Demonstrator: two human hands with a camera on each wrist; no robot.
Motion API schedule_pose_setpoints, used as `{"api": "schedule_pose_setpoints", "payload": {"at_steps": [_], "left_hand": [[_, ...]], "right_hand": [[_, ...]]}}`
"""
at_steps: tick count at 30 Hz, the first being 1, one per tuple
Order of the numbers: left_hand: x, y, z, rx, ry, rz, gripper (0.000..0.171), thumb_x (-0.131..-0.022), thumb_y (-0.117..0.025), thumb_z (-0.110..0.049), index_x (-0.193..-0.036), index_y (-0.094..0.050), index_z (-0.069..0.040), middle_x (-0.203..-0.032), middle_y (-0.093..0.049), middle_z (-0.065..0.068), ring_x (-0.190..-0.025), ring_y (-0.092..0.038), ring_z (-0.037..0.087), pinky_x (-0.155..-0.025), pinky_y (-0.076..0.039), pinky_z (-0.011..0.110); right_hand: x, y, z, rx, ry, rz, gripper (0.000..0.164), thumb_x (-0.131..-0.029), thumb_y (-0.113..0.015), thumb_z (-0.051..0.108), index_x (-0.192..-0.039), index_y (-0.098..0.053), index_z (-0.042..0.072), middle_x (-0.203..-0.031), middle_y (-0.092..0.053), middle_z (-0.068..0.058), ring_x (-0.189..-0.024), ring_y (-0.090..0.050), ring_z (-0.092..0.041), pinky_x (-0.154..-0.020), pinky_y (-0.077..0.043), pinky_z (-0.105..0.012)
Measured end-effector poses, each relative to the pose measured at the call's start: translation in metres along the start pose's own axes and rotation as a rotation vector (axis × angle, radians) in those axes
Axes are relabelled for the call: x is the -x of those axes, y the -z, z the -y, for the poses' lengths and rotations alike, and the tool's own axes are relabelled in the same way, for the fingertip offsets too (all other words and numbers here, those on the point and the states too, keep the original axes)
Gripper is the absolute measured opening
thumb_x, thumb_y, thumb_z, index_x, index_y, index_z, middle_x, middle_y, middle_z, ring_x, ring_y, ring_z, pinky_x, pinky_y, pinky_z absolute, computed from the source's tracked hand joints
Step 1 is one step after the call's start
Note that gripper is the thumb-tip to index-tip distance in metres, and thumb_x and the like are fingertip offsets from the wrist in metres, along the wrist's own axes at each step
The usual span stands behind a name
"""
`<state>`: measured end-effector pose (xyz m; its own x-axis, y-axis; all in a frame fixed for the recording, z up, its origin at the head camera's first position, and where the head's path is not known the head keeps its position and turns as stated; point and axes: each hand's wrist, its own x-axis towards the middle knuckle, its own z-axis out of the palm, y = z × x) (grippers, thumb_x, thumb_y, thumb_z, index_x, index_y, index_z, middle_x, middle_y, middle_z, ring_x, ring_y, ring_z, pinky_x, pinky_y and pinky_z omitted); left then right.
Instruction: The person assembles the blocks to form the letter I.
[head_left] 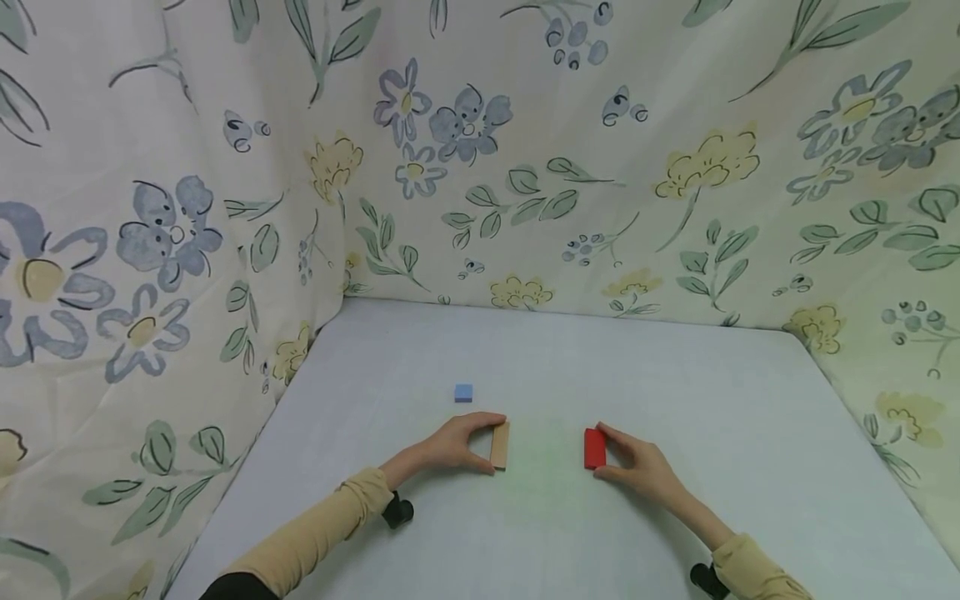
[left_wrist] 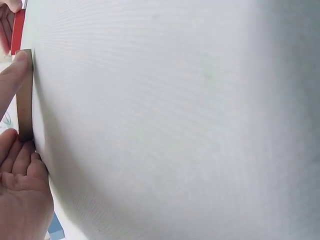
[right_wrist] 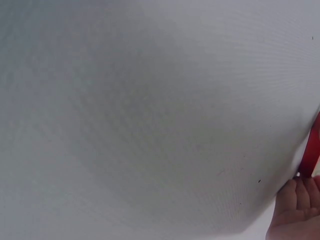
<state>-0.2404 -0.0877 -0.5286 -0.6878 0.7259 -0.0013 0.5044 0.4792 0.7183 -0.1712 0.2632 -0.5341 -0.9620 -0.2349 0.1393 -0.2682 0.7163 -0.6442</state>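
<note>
My left hand (head_left: 453,442) pinches a flat tan wooden block (head_left: 499,446) by its two ends, thumb at the near end and fingers at the far one. Across from it, my right hand (head_left: 637,461) holds a red block (head_left: 595,449) the same way. A gap of table separates the two blocks. In the left wrist view, the tan block (left_wrist: 25,97) stands against the tabletop between thumb and fingers, with part of the red block (left_wrist: 18,31) beyond. The right wrist view catches only the edge of the red block (right_wrist: 311,152) above my fingers.
Behind my left hand lies a small blue block (head_left: 463,393) on the white table (head_left: 660,367). Floral cloth (head_left: 525,192) hangs along the back and both sides. Each wrist carries a black camera, such as the left one (head_left: 398,511).
</note>
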Motion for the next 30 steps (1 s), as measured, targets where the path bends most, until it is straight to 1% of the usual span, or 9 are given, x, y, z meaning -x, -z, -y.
{"api": "schedule_pose_setpoints", "payload": {"at_steps": [9, 13, 17, 25, 30], "left_hand": [[-0.0009, 0.0005, 0.0002, 0.008, 0.009, 0.012, 0.081, -0.072, -0.083, -0.029, -0.142, -0.045, -0.013, -0.146, -0.046, 0.002, -0.136, -0.041, 0.021, -0.113, -0.035, 0.037], [-0.0008, 0.0010, 0.0007, 0.010, 0.016, 0.017, 0.081, -0.072, -0.083, -0.029, -0.142, -0.045, -0.014, -0.146, -0.045, 0.002, -0.137, -0.040, 0.021, -0.113, -0.035, 0.038], [-0.0012, 0.0008, 0.0021, 0.008, 0.026, 0.022, 0.081, -0.072, -0.083, -0.029, -0.142, -0.045, -0.015, -0.147, -0.045, 0.000, -0.137, -0.040, 0.020, -0.114, -0.034, 0.036], [-0.0017, 0.0011, 0.0028, 0.010, 0.044, 0.033, 0.080, -0.073, -0.083, -0.029, -0.142, -0.044, -0.017, -0.147, -0.045, -0.001, -0.137, -0.039, 0.017, -0.114, -0.034, 0.035], [-0.0023, 0.0024, 0.0030, 0.002, 0.035, 0.042, 0.081, -0.072, -0.083, -0.029, -0.142, -0.044, -0.017, -0.147, -0.044, -0.001, -0.138, -0.039, 0.018, -0.114, -0.034, 0.035]], "right_hand": [[0.0005, -0.0018, -0.0044, 0.011, 0.001, 0.007, 0.073, -0.070, -0.083, 0.023, -0.134, -0.054, 0.004, -0.131, -0.059, -0.015, -0.123, -0.053, -0.034, -0.098, -0.047, -0.050], [0.0000, -0.0003, -0.0026, 0.016, 0.008, 0.028, 0.075, -0.070, -0.083, 0.023, -0.135, -0.052, 0.002, -0.133, -0.057, -0.016, -0.124, -0.052, -0.035, -0.098, -0.047, -0.050], [-0.0003, 0.0010, -0.0002, 0.027, 0.006, 0.046, 0.075, -0.071, -0.083, 0.021, -0.136, -0.051, 0.002, -0.134, -0.056, -0.016, -0.125, -0.051, -0.036, -0.099, -0.046, -0.051], [-0.0009, -0.0003, -0.0006, 0.029, -0.007, 0.020, 0.072, -0.070, -0.083, 0.018, -0.134, -0.053, 0.003, -0.132, -0.058, -0.017, -0.123, -0.052, -0.035, -0.098, -0.046, -0.052], [-0.0009, 0.0005, -0.0014, 0.026, -0.011, 0.011, 0.073, -0.069, -0.084, 0.020, -0.133, -0.054, 0.004, -0.132, -0.058, -0.016, -0.123, -0.052, -0.035, -0.099, -0.045, -0.052]]}}
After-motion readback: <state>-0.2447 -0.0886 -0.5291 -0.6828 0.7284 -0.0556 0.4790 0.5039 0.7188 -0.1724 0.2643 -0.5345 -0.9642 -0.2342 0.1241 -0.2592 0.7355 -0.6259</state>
